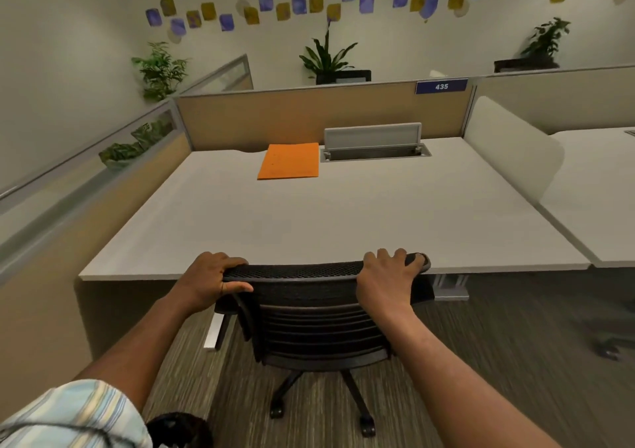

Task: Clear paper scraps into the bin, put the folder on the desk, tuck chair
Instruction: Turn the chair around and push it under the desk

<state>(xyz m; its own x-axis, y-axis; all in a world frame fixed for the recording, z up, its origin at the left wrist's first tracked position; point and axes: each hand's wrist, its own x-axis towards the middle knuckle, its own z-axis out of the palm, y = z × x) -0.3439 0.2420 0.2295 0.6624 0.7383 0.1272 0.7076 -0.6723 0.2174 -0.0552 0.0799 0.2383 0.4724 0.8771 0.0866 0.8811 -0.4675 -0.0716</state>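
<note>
with folder already flat on far bench, chair-tuck step in hand: left hand, right hand fingers curled over chair backrest top; next, likely straight push toward bench.

Soft, even, warm indoor light leaves only faint shadow under the desk edge beyond the hands, while wide-angle distortion bends the edges and the floor beside them smears with blur.
</note>
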